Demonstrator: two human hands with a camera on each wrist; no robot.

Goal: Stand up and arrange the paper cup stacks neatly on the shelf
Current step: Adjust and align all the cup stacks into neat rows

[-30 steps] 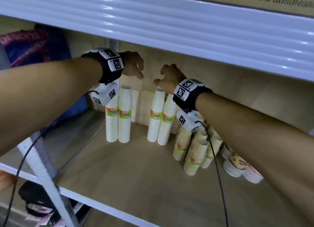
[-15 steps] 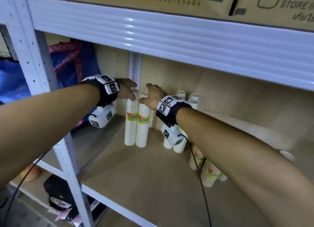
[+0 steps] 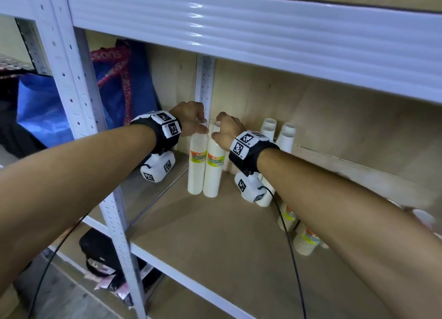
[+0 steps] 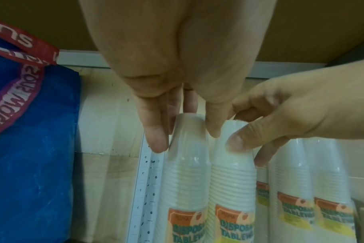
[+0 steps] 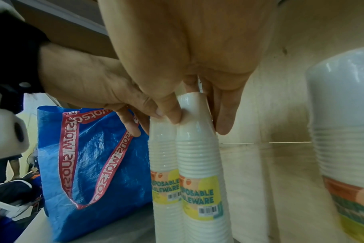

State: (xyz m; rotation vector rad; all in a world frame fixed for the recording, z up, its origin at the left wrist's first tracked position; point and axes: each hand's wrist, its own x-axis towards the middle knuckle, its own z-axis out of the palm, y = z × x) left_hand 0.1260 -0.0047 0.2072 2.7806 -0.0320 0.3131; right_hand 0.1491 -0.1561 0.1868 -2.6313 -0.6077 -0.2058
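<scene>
Two white cup stacks upright, touching, frame centre on shelf (image 3: 215,235) by rear post.
Left stack (image 3: 198,161) top pinched by left hand (image 3: 190,121).
Right stack (image 3: 214,165) top pinched by right hand (image 3: 228,132).
Four more stacks (image 3: 284,137) upright right of centre.

The front part of the shelf board (image 3: 215,242) is bare, so a hand can pass there from the front. At the back left corner two wrapped cup stacks (image 3: 205,165) stand upright and touch each other, close to the white upright post (image 3: 204,84). More white stacks (image 3: 284,137) stand just beside them on the right. The beam of the upper shelf (image 3: 239,27) limits the room above. Lower beige stacks (image 3: 303,240) block the right side.
</scene>
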